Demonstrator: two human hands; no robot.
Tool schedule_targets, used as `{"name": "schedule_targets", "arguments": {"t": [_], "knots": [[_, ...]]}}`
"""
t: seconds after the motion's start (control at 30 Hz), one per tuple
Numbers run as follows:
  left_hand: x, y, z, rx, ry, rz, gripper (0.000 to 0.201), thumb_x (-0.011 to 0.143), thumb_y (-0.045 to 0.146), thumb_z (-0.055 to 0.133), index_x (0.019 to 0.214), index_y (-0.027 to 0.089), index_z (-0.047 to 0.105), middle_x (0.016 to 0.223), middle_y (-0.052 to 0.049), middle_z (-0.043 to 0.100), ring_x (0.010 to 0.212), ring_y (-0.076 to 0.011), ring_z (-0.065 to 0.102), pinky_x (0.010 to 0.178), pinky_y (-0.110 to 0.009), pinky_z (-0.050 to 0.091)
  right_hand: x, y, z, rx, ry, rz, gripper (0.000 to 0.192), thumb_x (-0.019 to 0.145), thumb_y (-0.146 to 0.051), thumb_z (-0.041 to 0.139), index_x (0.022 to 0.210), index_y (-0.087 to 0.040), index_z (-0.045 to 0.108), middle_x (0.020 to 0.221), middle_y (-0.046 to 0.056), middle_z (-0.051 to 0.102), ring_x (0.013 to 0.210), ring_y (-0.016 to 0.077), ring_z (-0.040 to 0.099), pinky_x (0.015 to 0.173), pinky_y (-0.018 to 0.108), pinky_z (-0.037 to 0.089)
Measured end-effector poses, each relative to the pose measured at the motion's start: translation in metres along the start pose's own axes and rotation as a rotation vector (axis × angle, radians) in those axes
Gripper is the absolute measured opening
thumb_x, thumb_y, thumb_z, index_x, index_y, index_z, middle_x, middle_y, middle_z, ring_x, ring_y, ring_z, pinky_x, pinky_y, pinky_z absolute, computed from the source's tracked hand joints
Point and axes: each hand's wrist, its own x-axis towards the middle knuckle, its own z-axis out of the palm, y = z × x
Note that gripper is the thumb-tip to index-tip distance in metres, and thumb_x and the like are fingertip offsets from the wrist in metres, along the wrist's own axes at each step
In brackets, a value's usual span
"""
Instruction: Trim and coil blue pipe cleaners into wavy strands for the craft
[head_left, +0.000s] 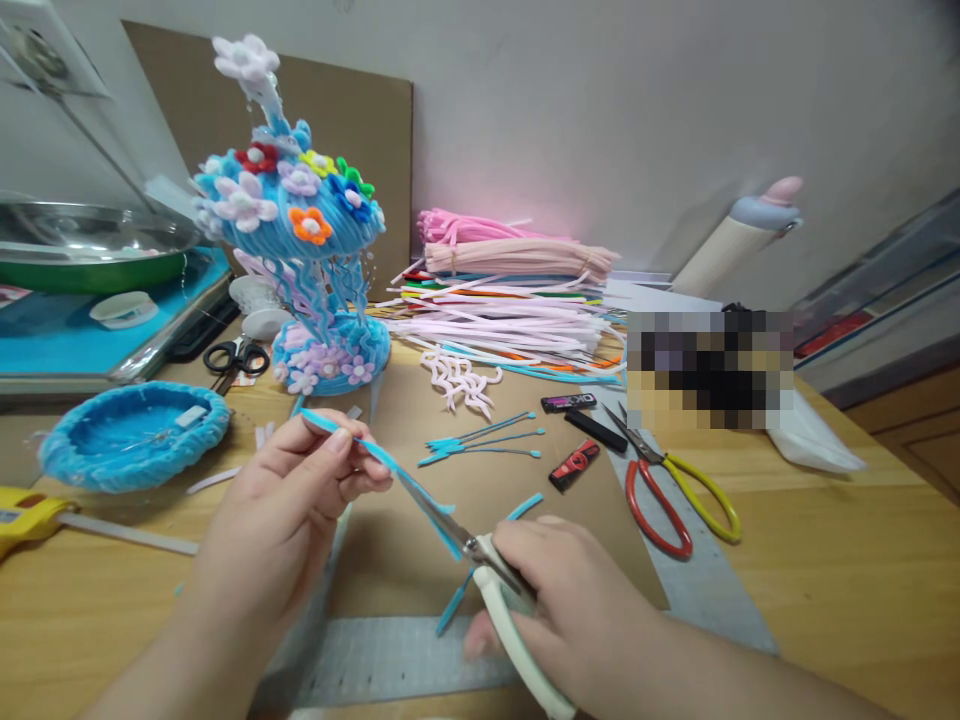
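On the wooden table (825, 590) a tall blue ornament (300, 230) dotted with flowers stands behind a heap of fuzzy craft stems (517, 290), with a blue woven bowl (131, 435) at the left and red-and-yellow scissors (675, 490) lying at the right. Above the brown board (420, 420), the left hand (285, 520) pinches a blue stem (375, 455) between thumb and fingers. The right hand (577, 610) grips white-handled scissors (495, 590), whose blades close on that stem's lower end.
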Motion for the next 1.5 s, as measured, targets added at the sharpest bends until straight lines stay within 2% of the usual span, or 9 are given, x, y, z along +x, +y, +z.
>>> {"name": "schedule_targets", "arguments": {"t": [0.23, 0.53, 0.73, 1.1, 1.27, 1.5], "knots": [[-0.0061, -0.0065, 0.0070, -0.032, -0.033, -0.051, 0.008, 0.072, 0.022, 0.073, 0.077, 0.018, 0.068, 0.072, 0.003, 0.063, 0.061, -0.0075, 0.061, 0.056, -0.012, 0.053, 0.0041, -0.0034, -0.0026, -0.061, 0.013, 0.058, 0.050, 0.065, -0.066, 0.066, 0.065, -0.020, 0.046, 0.065, -0.004, 0.054, 0.061, 0.0141, 0.041, 0.057, 0.025, 0.020], [-0.0077, -0.0090, 0.0082, -0.069, -0.035, -0.096, 0.009, 0.072, 0.023, 0.073, 0.077, 0.018, 0.067, 0.074, 0.002, 0.065, 0.062, -0.0085, 0.062, 0.057, -0.014, 0.054, 0.0044, -0.0035, -0.0012, -0.028, 0.016, 0.051, 0.049, 0.070, -0.064, 0.064, 0.064, -0.019, 0.044, 0.064, -0.004, 0.053, 0.062, 0.0139, 0.041, 0.059, 0.025, 0.022], [-0.0074, -0.0083, 0.0070, -0.042, -0.066, -0.090, 0.005, 0.078, 0.022, 0.067, 0.080, 0.018, 0.067, 0.075, 0.001, 0.065, 0.067, -0.0102, 0.063, 0.063, -0.018, 0.056, 0.0031, -0.0003, 0.0006, 0.012, 0.041, 0.025, 0.047, 0.069, -0.061, 0.067, 0.065, -0.020, 0.044, 0.064, -0.005, 0.052, 0.062, 0.0135, 0.041, 0.059, 0.025, 0.022], [-0.0060, -0.0087, 0.0031, -0.017, -0.028, -0.051, 0.004, 0.077, 0.021, 0.068, 0.080, 0.019, 0.067, 0.079, 0.003, 0.061, 0.064, -0.0087, 0.061, 0.061, -0.017, 0.056, 0.0026, 0.0011, 0.0008, 0.037, 0.088, -0.005, 0.046, 0.066, -0.057, 0.071, 0.059, -0.019, 0.047, 0.057, -0.007, 0.048, 0.056, 0.0107, 0.039, 0.057, 0.024, 0.023], [-0.0058, -0.0088, 0.0014, 0.019, -0.036, -0.028, 0.005, 0.076, 0.023, 0.069, 0.079, 0.019, 0.068, 0.080, 0.002, 0.062, 0.068, -0.0108, 0.062, 0.063, -0.019, 0.057, 0.0031, 0.0041, 0.0015, 0.036, 0.087, -0.012, 0.046, 0.067, -0.058, 0.070, 0.057, -0.019, 0.048, 0.056, -0.006, 0.052, 0.056, 0.0106, 0.042, 0.057, 0.024, 0.023], [-0.0065, -0.0092, 0.0026, 0.027, -0.063, -0.046, 0.006, 0.075, 0.023, 0.071, 0.079, 0.019, 0.068, 0.078, 0.002, 0.065, 0.069, -0.0102, 0.063, 0.065, -0.017, 0.055, 0.0038, 0.0001, -0.0052, -0.068, 0.109, 0.000, 0.047, 0.064, -0.061, 0.070, 0.068, -0.020, 0.048, 0.065, -0.005, 0.053, 0.060, 0.0134, 0.043, 0.059, 0.026, 0.022]]}}
